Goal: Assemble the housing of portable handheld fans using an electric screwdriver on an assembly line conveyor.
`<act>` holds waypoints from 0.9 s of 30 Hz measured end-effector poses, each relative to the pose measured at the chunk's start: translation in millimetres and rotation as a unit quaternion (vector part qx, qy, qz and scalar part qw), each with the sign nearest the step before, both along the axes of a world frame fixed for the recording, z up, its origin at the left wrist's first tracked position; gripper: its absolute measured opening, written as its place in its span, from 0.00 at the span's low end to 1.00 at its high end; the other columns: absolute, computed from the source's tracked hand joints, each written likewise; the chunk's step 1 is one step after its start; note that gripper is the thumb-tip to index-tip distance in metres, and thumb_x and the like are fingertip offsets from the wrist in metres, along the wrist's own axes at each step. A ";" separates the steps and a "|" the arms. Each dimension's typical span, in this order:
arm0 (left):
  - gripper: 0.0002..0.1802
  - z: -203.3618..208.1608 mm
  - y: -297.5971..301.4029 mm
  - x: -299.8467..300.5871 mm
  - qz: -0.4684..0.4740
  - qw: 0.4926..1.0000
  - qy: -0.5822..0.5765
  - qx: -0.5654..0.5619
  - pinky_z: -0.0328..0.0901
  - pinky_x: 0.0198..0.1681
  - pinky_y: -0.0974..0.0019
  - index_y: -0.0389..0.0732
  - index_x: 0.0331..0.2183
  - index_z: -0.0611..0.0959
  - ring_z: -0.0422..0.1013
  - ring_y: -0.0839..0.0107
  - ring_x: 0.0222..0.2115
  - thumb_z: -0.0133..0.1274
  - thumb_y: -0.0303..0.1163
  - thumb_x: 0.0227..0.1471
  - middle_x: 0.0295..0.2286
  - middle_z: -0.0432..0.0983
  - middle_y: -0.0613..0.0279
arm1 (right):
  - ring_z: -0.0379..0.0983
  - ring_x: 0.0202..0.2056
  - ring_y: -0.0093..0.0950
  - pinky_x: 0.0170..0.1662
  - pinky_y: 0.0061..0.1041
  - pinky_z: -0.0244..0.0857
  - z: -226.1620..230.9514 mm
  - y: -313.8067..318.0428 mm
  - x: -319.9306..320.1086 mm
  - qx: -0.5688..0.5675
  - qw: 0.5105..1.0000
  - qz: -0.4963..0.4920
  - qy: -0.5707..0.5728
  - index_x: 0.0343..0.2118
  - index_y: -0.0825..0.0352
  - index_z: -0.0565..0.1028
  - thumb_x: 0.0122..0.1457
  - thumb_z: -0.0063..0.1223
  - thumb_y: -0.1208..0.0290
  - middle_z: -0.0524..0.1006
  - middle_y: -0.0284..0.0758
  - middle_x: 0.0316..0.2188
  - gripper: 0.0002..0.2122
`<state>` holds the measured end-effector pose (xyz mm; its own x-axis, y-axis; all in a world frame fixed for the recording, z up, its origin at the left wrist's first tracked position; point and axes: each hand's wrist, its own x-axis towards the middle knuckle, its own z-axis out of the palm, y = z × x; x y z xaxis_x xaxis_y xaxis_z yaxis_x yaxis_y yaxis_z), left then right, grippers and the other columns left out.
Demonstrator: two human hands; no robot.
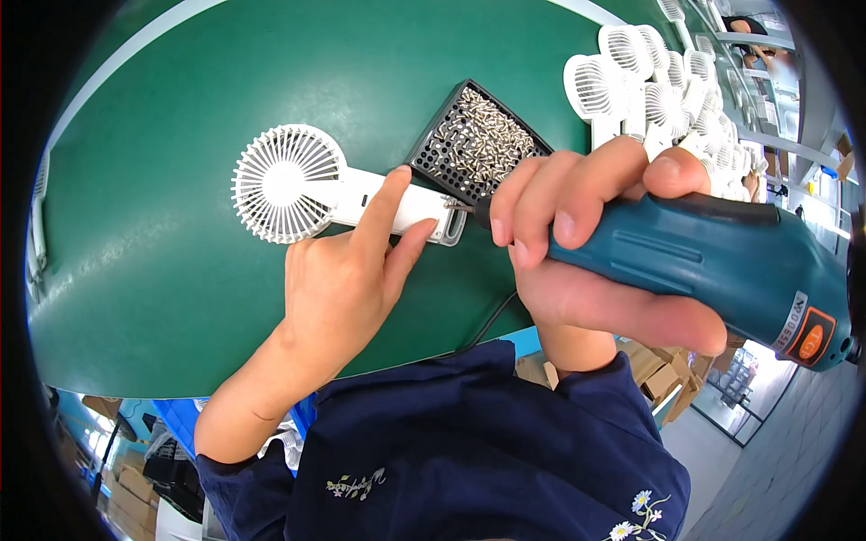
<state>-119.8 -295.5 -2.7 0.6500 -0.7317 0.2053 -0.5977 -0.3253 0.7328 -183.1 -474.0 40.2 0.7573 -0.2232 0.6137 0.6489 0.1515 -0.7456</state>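
Note:
A white handheld fan (pixel 282 183) lies on the green table, its round grille to the left and its handle pointing right. My left hand (pixel 343 257) presses on the handle, the index finger and thumb stretched across it and bearing down near its end. My right hand (pixel 595 216) is wrapped round a teal electric screwdriver (pixel 704 257), held nearly level. Its thin bit meets the end of the fan's handle, where a small screw seems to sit at the tip. Just behind the bit is a black tray (pixel 444 126) of loose silver screws (pixel 487 137).
Many white fans (pixel 663 86) are heaped at the table's right side. The green table's (pixel 162 298) near edge runs in front of my body. A black cord (pixel 492 320) trails over it. Cardboard boxes (pixel 667 379) stand below at the right. Another person (pixel 747 32) shows at the far right.

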 end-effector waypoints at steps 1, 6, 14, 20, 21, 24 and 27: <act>0.24 1.7 0.5 0.1 0.000 1.000 0.011 0.013 0.62 0.15 0.65 0.35 0.47 0.77 0.69 0.66 0.09 0.62 0.34 0.50 0.11 0.71 0.63 | 0.67 0.19 0.28 0.23 0.31 0.66 0.2 -0.5 0.1 0.000 1.000 0.000 0.000 0.57 0.58 0.61 0.43 0.48 0.26 0.69 0.34 0.28 0.45; 0.25 2.1 0.4 0.4 -0.002 0.999 0.023 0.028 0.61 0.15 0.66 0.35 0.48 0.77 0.69 0.67 0.10 0.62 0.34 0.49 0.11 0.71 0.64 | 0.68 0.20 0.28 0.24 0.32 0.66 0.0 -2.1 -1.9 0.001 1.000 0.010 0.013 0.57 0.58 0.62 0.44 0.49 0.27 0.69 0.34 0.28 0.44; 0.25 4.7 2.6 -1.4 -0.010 1.000 0.012 -0.018 0.59 0.14 0.67 0.37 0.47 0.78 0.65 0.69 0.09 0.64 0.30 0.46 0.10 0.68 0.66 | 0.68 0.21 0.28 0.24 0.30 0.63 15.7 -7.4 -12.3 0.041 0.999 0.013 0.013 0.57 0.58 0.62 0.52 0.45 0.30 0.70 0.33 0.30 0.40; 0.21 4.6 -4.7 3.8 -0.075 0.985 -0.032 -0.150 0.57 0.17 0.70 0.38 0.37 0.84 0.63 0.74 0.15 0.67 0.21 0.35 0.17 0.67 0.66 | 0.66 0.18 0.25 0.20 0.29 0.64 23.6 6.1 -11.7 0.128 0.992 0.000 0.022 0.56 0.60 0.62 0.54 0.43 0.31 0.69 0.32 0.29 0.38; 0.16 4.5 -6.0 3.7 -0.076 0.985 -0.038 -0.152 0.58 0.17 0.70 0.37 0.32 0.84 0.64 0.73 0.15 0.67 0.21 0.34 0.18 0.69 0.66 | 0.66 0.18 0.25 0.20 0.29 0.64 23.2 7.2 -11.6 0.128 0.992 0.001 0.021 0.56 0.60 0.62 0.54 0.43 0.31 0.69 0.32 0.29 0.38; 0.13 -0.1 -4.0 4.2 -0.084 0.983 -0.029 -0.161 0.59 0.17 0.70 0.37 0.30 0.84 0.66 0.73 0.15 0.66 0.20 0.35 0.18 0.69 0.65 | 0.66 0.17 0.25 0.19 0.29 0.63 20.9 8.1 -12.1 0.129 0.991 0.005 0.023 0.55 0.60 0.62 0.54 0.43 0.31 0.69 0.32 0.28 0.37; 0.11 -1.9 -3.8 3.2 -0.080 0.984 -0.031 -0.155 0.59 0.16 0.69 0.37 0.27 0.83 0.66 0.72 0.14 0.66 0.21 0.34 0.18 0.69 0.65 | 0.66 0.17 0.24 0.19 0.28 0.63 19.7 7.4 -12.9 0.114 0.993 0.012 0.019 0.54 0.60 0.62 0.54 0.43 0.31 0.69 0.32 0.28 0.37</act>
